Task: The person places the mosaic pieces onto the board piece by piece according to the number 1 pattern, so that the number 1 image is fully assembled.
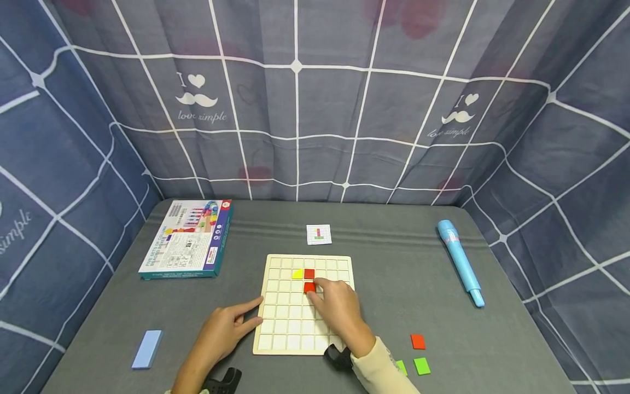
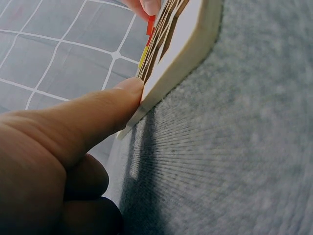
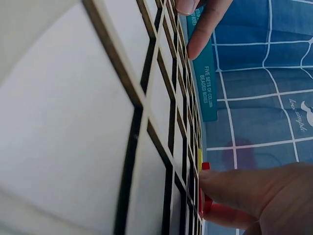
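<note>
A wooden grid board (image 1: 280, 326) with pale square cells lies on the table in the head view. On its upper part, a yellow square tile (image 1: 297, 274) and a red square tile (image 1: 309, 274) sit side by side. Just below that red tile, my right hand (image 1: 339, 309) pinches a second red square tile (image 1: 308, 287) between thumb and fingers, close over the grid. My left hand (image 1: 221, 331) rests thumb and index fingertip on the board's left edge. In the left wrist view, an extended finger (image 2: 98, 110) touches the board's side (image 2: 181, 73).
Behind the board lies a small pattern card (image 1: 319, 234). A boxed set (image 1: 184, 238) is at back left, and a blue rectangular piece (image 1: 147, 349) at front left. Loose at front right are a red tile (image 1: 418, 342) and green tiles (image 1: 421, 366). A light-blue tube (image 1: 460, 262) lies farther right.
</note>
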Tool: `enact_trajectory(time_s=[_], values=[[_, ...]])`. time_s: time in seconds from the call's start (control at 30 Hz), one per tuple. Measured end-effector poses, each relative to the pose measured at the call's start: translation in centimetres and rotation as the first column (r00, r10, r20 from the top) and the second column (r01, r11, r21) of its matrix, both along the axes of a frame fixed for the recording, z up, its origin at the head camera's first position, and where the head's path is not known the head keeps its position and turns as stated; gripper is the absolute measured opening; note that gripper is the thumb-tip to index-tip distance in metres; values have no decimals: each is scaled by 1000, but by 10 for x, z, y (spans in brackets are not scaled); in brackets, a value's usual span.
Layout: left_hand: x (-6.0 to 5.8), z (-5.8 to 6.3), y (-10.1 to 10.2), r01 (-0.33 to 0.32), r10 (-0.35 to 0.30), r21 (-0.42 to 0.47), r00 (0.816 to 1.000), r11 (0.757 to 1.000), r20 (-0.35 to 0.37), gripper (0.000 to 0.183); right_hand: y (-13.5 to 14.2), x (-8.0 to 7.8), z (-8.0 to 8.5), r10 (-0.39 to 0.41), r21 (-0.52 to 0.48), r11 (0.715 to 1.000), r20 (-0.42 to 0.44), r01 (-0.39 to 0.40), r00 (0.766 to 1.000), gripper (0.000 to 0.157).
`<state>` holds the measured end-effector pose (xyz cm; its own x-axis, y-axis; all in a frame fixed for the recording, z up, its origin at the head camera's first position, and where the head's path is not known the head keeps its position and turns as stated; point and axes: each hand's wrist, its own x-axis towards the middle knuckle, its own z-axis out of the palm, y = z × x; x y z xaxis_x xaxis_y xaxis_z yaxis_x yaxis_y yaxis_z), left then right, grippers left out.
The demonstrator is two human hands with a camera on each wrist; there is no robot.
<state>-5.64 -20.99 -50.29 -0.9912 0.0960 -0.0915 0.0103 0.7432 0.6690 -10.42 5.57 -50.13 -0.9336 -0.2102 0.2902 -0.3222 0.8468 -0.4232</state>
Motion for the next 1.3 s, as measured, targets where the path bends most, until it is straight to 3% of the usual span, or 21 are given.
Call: enact_trajectory(time_s=[0.17, 0.77, 1.07, 1.3], values=[[-1, -1, 0, -8, 8, 7, 1000, 1000, -26, 46, -2, -4, 1, -7, 22, 1000, 1, 7, 1000, 22], [0, 0, 3, -11, 11, -2, 1000, 1000, -4, 47, -1, -5, -1, -25, 5, 1000, 6, 25, 1000, 25], [0, 0, 4, -3, 4, 10, 1000, 1000, -10, 46, 5, -1, -3, -31, -10, 999, -44, 30, 999, 11], [0, 1, 2, -2, 2, 15, 1000, 1000, 6, 47, 19, 12, 3, -43, -44, 998, -14, 42, 999, 5]])
